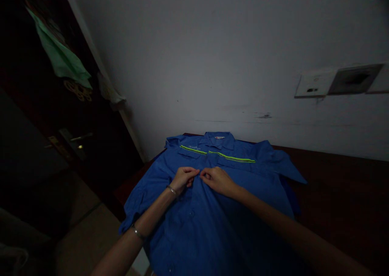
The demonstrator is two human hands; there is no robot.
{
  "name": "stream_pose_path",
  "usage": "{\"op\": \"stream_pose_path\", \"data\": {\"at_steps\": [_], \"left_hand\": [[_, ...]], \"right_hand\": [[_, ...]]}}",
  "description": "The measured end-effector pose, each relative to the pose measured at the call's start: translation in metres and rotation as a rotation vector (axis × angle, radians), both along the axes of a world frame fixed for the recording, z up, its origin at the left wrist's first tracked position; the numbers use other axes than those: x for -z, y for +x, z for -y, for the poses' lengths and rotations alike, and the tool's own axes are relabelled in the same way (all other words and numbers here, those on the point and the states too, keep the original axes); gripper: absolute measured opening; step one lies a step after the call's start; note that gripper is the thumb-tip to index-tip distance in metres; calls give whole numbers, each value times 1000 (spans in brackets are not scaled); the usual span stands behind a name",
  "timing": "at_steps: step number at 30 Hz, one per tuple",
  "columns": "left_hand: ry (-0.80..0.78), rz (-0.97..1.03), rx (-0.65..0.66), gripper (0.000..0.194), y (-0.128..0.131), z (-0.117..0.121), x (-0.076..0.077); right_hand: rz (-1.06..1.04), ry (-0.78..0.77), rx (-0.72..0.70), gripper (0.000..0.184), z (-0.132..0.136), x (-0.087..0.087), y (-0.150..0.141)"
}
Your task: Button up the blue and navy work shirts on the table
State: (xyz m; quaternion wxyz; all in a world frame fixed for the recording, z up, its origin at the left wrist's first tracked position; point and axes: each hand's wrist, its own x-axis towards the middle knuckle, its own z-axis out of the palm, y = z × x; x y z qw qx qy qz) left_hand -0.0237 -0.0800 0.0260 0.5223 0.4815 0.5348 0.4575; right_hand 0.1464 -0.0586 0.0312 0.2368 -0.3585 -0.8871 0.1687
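A blue work shirt (255,175) with yellow-green stripes across its chest lies spread out, its collar toward the wall. At the middle of its front placket, my left hand (183,178) pinches the fabric between thumb and fingers. Close beside it, my right hand (217,179) is also closed in a pinch on the placket. The fingertips of both hands nearly meet; a small button seems to be between them, mostly hidden. Lower on the front, another button (191,213) shows. Bracelets circle my left wrist and forearm.
The shirt rests on a dark red-brown table (334,179) against a pale wall (212,65). Wall sockets (316,83) are at the right. On the left stands a dark door (100,142) with a handle, and a light green cloth (57,53) hangs there.
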Motion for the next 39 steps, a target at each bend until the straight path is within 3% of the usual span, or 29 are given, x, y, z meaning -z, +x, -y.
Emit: {"op": "stream_pose_path", "data": {"at_steps": [4, 13, 20, 28, 33, 39], "left_hand": [[13, 8, -34, 39, 3, 0, 3], [45, 27, -87, 39, 8, -3, 8], [45, 39, -69, 38, 11, -3, 10], [77, -2, -56, 39, 12, -2, 2], [60, -36, 28, 38, 6, 0, 0], [65, -109, 98, 37, -4, 8, -6]], "right_hand": [[45, 9, -1, 23, 3, -4, 1], [237, 181, -20, 23, 8, -11, 5], [295, 192, -9, 23, 9, -14, 5], [101, 178, 62, 22, 7, -11, 5], [-129, 200, -101, 51, -1, -11, 13], [-99, 193, -181, 40, -5, -7, 15]]}}
